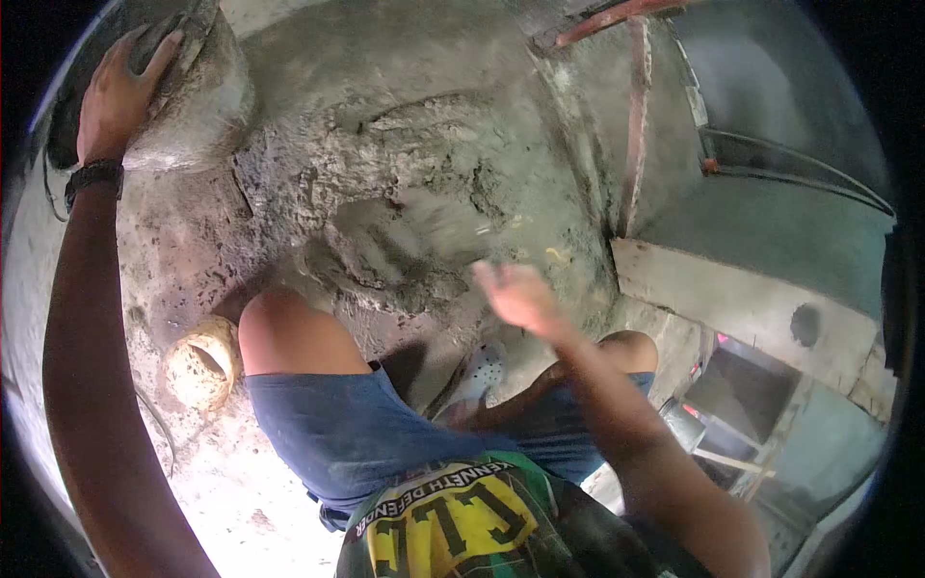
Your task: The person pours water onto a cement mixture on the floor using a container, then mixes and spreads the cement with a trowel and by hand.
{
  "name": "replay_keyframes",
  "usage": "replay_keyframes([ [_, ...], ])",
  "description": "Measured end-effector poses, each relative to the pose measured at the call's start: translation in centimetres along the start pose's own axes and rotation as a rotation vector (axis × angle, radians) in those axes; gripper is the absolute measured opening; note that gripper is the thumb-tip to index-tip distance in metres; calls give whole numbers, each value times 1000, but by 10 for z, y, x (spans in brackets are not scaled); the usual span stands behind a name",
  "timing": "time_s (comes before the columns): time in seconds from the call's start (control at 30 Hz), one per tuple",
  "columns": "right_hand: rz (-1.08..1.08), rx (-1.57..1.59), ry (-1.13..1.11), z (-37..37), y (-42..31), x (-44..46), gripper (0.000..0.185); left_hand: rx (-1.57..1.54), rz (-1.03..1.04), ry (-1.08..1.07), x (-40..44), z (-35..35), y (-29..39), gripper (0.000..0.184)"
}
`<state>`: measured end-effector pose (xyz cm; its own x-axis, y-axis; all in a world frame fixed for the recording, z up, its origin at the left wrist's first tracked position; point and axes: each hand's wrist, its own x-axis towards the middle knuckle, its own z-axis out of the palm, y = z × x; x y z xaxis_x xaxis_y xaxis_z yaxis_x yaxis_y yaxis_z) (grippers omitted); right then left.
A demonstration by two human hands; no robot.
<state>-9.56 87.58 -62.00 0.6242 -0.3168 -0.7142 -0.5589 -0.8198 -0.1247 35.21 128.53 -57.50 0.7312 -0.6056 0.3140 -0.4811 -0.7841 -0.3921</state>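
Observation:
My left hand (118,101) rests on the dark upper part of a large, rounded, mortar-crusted container (207,106) at the upper left. Its fingers are stretched and the thumb is apart; a dark band circles the wrist. My right hand (520,301) is smeared by motion above the floor, near the middle of the view, with its fingers curled in. Just beyond it, a blurred grey flat shape that looks like a trowel blade (429,223) lies over the wet mortar (385,154). The handle is hidden in the hand. The mortar is spread in a rough, lumpy heap.
A crusted, pale round pot or pipe piece (202,364) stands by my left knee. To the right are a concrete ledge with a round hole (742,294) and a reddish post (636,125). My foot in a perforated light shoe (482,371) is close to the mortar.

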Motion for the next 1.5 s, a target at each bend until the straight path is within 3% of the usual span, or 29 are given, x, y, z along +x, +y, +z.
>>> replay_keyframes([
  [0.03, -73, 46, -102, 20, -17, 1, 74, -82, -99, 12, 1, 8, 1, 52],
  [0.1, -42, 137, -62, 57, -66, -5, 70, -156, -194, 28, 5, 11, 0, 50],
  [0.2, -130, 86, -153, 119, -63, 41, 69, -315, -371, 60, 3, 2, 5, 47],
  [0.23, -78, 70, -167, 117, -50, 48, 69, 51, -95, -22, -1, -10, 2, 50],
  [0.3, 34, 67, -140, 93, 0, 73, 71, 419, 176, -90, -2, -17, 3, 58],
  [0.4, 236, 90, 37, 37, 73, 90, 68, -114, -170, -26, 2, -4, 10, 52],
  [0.5, 128, -159, 52, -24, 143, 79, 71, -198, -295, 51, 3, 14, -3, 48],
  [0.57, 35, -214, 26, -26, 180, 61, 73, 50, -44, 44, -1, 8, -4, 59],
  [0.6, 98, -194, 165, -29, 181, 53, 72, 132, 39, 43, -4, 6, -3, 65],
  [0.63, 157, -169, 309, -35, 185, 51, 71, -57, -54, 71, -1, 2, 2, 72],
  [0.67, 40, -235, 583, 5, 242, 83, 68, -150, -101, 86, 0, -1, 3, 75],
  [0.7, 36, -235, 588, 2, 227, 84, 68, -243, -147, 106, 1, -3, 5, 79],
  [0.77, 336, 446, 374, 0, 170, 90, 67, -291, -196, 68, 3, -7, 8, 77],
  [0.83, 489, 482, 365, 44, 165, 140, 71, -310, -251, 64, 4, -13, 13, 69],
  [0.9, 332, 414, 512, 101, 125, 160, 67, -313, -285, 68, 1, -18, 11, 63],
  [0.97, 294, 376, 530, 127, 59, 132, 62, 158, 95, -15, -4, -20, 4, 49],
  [1.0, 304, 363, 324, 123, 29, 106, 67, 147, 103, -14, -4, -12, 8, 49],
  [1.1, 80, 253, 237, 128, -5, 47, 60, 17, -116, 27, 2, 2, 5, 55],
  [1.2, -69, 187, 154, 107, -19, -5, 55, -57, -59, -34, -2, -5, 0, 71],
  [1.23, -142, 165, 89, 101, -19, -20, 53, 184, 43, -55, -3, -10, -1, 57],
  [1.3, -163, 123, 35, 98, -29, -31, 52, 418, 142, -67, -1, -5, 3, 48],
  [1.33, -199, 84, -17, 98, -34, -31, 51, 144, -20, -18, 2, 4, 2, 54],
  [1.4, -167, 87, -99, 131, -16, 5, 56, -122, -176, 34, 3, 13, -1, 63],
  [1.5, -15, 49, -160, 90, 3, 38, 64, -121, -230, 28, 6, 18, 0, 72],
])
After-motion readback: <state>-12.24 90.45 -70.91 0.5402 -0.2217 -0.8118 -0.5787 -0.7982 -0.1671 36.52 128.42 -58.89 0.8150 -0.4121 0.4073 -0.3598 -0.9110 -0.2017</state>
